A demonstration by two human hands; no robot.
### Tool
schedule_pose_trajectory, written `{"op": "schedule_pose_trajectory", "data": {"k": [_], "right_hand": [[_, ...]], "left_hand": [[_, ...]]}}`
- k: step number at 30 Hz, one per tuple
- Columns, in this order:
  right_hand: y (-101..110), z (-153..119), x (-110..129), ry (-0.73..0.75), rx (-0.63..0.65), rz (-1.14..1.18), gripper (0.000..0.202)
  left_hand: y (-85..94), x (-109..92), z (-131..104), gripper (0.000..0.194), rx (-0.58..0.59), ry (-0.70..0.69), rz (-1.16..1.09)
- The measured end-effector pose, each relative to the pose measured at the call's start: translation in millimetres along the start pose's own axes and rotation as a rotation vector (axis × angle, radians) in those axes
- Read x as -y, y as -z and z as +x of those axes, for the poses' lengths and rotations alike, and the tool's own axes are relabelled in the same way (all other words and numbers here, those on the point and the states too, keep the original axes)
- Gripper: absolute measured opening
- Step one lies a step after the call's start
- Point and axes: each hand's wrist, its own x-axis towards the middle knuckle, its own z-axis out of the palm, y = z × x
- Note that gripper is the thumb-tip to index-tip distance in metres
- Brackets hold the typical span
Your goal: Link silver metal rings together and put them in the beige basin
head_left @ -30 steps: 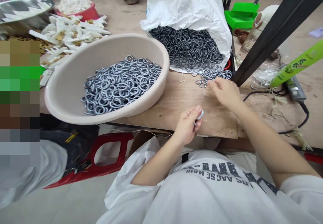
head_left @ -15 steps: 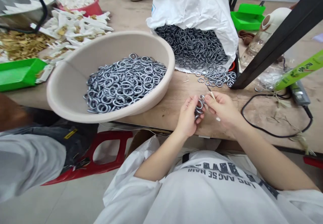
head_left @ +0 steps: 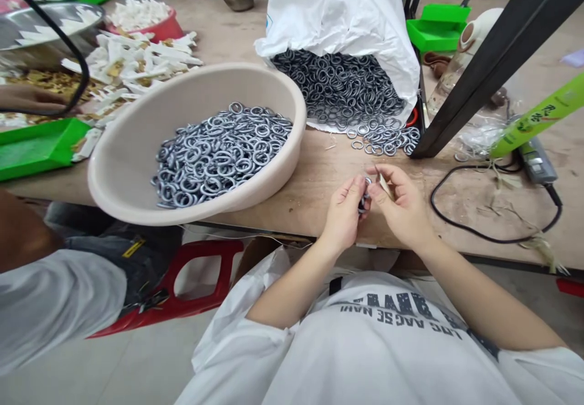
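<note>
The left hand (head_left: 343,213), positioned over the front edge of the desk (head_left: 310,195), is closed around a few grey rings (head_left: 366,189), which protrude between its thumb and fingers. The right hand (head_left: 406,207) is directly beside it, fingers curled, gripping a small tool (head_left: 384,186) with a pale handle and a thin dark tip (the lower part of the handle is hidden by the hand). The thumb of the right hand is close to the rings; whether it touches them cannot be determined. To the left of both hands, a large beige basin (head_left: 123,171) is tilted toward the person and contains a heap of similar rings (head_left: 223,155). Behind the hands, a white sack (head_left: 337,13) lies with its mouth facing forward; a dense mass of rings fills the opening, and loose rings (head_left: 385,140) spill onto the desk in front of it, near the foot of a slanted black post (head_left: 497,67). To the right of the post are a green tube-shaped package (head_left: 542,113) and a black cable (head_left: 435,201) looped on the desk. At the far left, a co-worker's hand (head_left: 30,98) is near white strips (head_left: 137,58) and a green tray (head_left: 36,149).
</note>
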Motion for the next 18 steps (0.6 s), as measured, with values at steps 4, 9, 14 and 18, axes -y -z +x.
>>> {"op": "schedule_pose_trajectory", "data": {"k": [4, 9, 14, 18], "right_hand": [[13, 10, -2, 0.086, 0.057, -0.165, 0.028], [23, 8, 9, 0.183, 0.119, -0.356, 0.031], [25, -8, 21, 0.341, 0.227, -0.611, 0.027], [27, -9, 22, 0.373, 0.214, -0.695, 0.028]], "left_hand": [[-3.8, -4, -2, 0.037, 0.043, 0.016, -0.06], [-5.9, -13, -4, 0.042, 0.057, 0.038, -0.143], [-10.5, -15, -7, 0.039, -0.068, 0.092, -0.164], [-14.5, -17, -10, 0.039, -0.094, 0.114, -0.168]]}}
